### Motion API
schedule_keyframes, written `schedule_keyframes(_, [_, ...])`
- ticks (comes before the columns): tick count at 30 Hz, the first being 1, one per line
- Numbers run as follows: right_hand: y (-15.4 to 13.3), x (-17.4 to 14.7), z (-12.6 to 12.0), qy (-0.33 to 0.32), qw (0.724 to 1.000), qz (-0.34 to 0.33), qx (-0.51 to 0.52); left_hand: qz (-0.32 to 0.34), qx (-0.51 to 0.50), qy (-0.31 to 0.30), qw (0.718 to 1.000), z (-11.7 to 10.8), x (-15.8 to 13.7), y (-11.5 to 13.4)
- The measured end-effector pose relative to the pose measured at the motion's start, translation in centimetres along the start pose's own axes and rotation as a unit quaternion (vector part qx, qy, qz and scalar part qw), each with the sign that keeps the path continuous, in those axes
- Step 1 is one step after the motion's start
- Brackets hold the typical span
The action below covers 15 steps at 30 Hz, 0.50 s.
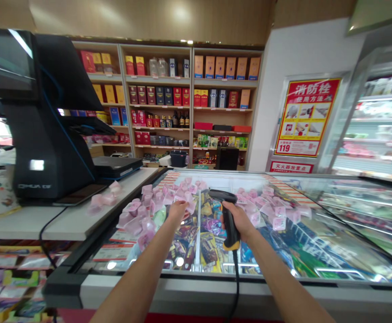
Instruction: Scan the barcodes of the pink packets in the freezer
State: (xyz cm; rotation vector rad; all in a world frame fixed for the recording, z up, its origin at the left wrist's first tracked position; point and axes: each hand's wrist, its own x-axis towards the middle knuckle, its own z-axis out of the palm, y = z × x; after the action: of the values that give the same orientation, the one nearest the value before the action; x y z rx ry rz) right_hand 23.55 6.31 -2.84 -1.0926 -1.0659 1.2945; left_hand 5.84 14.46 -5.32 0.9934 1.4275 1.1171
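My right hand [239, 218] is wrapped round the grip of a black and yellow handheld barcode scanner [230, 224], whose cable hangs down in front. The scanner's head points left, towards my left hand [178, 211]. The fingers of that hand are pinched on a small pink cup [191, 205] with a pale label. Many similar pink cups [138, 222] lie in a loose pile on the glass freezer top [196, 264], around and left of my left hand. Another group of pink cups [266, 204] lies beyond and right of the scanner.
Under the glass lie colourful ice-cream packets [211, 249]. On the white counter [64, 226] at left stand a black checkout machine [50, 121] and a few more pink cups [105, 199]. Shelves [158, 80] with boxes and bottles line the back wall; a glass-fronted fridge [380, 116] is at right.
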Motion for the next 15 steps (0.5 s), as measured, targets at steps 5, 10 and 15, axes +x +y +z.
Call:
schedule_keyframes(5, [-0.2, 1.6, -3.1, 0.063, 0.998, -0.006, 0.009, 0.016, 0.076, 0.031, 0.996, 3.4, 0.3, -0.9])
schedule_keyframes(10, [-0.5, 2.3, -6.8, 0.121, 0.992, -0.005, 0.024, 0.042, 0.128, 0.036, 0.99, 6.7, 0.4, -1.6])
schedule_keyframes(15, [-1.2, 1.7, -8.7, 0.159, 0.987, -0.005, 0.027, 0.075, 0.13, -0.019, 0.989, 9.8, 0.1, -2.0])
